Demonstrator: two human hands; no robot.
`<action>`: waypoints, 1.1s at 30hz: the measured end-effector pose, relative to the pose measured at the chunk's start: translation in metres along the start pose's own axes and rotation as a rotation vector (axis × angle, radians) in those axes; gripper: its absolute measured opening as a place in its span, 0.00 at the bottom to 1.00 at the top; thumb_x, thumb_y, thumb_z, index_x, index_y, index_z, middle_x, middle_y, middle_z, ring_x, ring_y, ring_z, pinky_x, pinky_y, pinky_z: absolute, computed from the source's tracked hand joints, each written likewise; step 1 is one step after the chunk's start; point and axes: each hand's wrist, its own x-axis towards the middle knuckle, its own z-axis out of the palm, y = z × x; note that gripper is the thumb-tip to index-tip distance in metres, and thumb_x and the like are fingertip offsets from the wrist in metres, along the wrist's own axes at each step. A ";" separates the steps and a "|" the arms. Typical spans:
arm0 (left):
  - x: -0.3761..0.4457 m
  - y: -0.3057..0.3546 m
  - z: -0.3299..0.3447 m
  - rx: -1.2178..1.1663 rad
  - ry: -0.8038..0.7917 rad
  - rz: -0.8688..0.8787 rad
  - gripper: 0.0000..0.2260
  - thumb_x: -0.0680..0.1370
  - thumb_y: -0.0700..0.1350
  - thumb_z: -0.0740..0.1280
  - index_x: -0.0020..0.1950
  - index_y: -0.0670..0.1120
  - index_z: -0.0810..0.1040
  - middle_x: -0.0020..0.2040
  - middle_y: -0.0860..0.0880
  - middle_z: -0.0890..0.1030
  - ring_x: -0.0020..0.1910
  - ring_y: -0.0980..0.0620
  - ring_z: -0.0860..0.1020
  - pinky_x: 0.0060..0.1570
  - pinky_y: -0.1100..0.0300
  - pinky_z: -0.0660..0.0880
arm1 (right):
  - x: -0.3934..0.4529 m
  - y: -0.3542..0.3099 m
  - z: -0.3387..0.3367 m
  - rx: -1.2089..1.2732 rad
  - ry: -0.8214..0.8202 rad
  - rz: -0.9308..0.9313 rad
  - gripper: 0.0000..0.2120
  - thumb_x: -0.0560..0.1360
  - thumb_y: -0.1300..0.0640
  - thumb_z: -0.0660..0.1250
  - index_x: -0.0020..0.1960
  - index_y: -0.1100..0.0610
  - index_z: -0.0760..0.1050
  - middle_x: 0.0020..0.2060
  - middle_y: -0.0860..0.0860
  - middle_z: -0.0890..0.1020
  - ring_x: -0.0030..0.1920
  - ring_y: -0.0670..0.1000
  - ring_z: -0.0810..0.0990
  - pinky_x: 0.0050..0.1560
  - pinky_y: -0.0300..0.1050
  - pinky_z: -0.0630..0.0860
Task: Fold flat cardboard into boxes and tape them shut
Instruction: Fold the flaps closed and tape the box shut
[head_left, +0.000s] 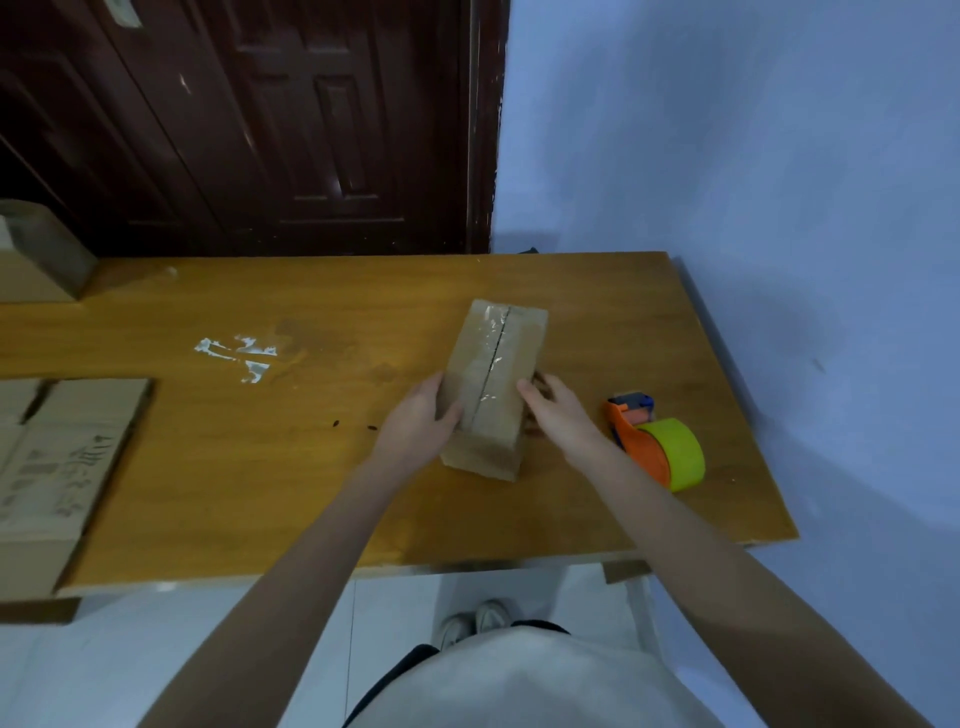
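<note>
I have the box (493, 384) lying on the worktop (322, 467), its long seam facing up with clear tape already running along it. My left hand (421, 421) cups the left side near the closer end, fingers curled around that edge. My right hand (558, 410) presses against the right side, thumb on top and fingers curled down the wall. Both hands are gripping the box, one on each flank.

As I judge it, this face is sealed and my job now is to press the tape down and turn the box to the next open end. To do that well, I squeeze evenly from both sides so the flaps stay flush at the seam, and I lift only slightly, so the thin walls do not buckle. I would rub along the tape before turning, because the shiny patches suggest it may not be fully stuck.

The tape dispenser (657, 444) sits just beside my right hand, within easy reach. The flat cardboard (67, 457) waits at the worktop's left edge.
</note>
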 end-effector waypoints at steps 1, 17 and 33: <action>-0.005 0.003 0.004 -0.038 -0.004 0.008 0.27 0.81 0.51 0.60 0.77 0.43 0.56 0.72 0.44 0.66 0.68 0.46 0.68 0.64 0.52 0.68 | 0.003 -0.004 -0.006 -0.026 -0.010 -0.024 0.25 0.81 0.50 0.58 0.75 0.56 0.58 0.70 0.53 0.68 0.65 0.54 0.71 0.53 0.43 0.73; -0.020 0.011 0.021 -0.263 0.054 -0.054 0.30 0.80 0.54 0.61 0.77 0.46 0.54 0.73 0.47 0.63 0.67 0.49 0.69 0.63 0.53 0.71 | 0.021 -0.003 -0.017 -0.239 0.039 -0.157 0.24 0.82 0.48 0.54 0.74 0.58 0.60 0.69 0.54 0.69 0.67 0.52 0.70 0.63 0.44 0.69; -0.015 0.005 0.018 -0.206 0.047 0.017 0.32 0.78 0.54 0.63 0.78 0.50 0.52 0.74 0.49 0.62 0.67 0.49 0.69 0.61 0.51 0.74 | 0.005 0.009 -0.051 -0.700 0.341 -0.341 0.24 0.79 0.51 0.61 0.72 0.59 0.65 0.67 0.57 0.71 0.67 0.56 0.69 0.63 0.49 0.68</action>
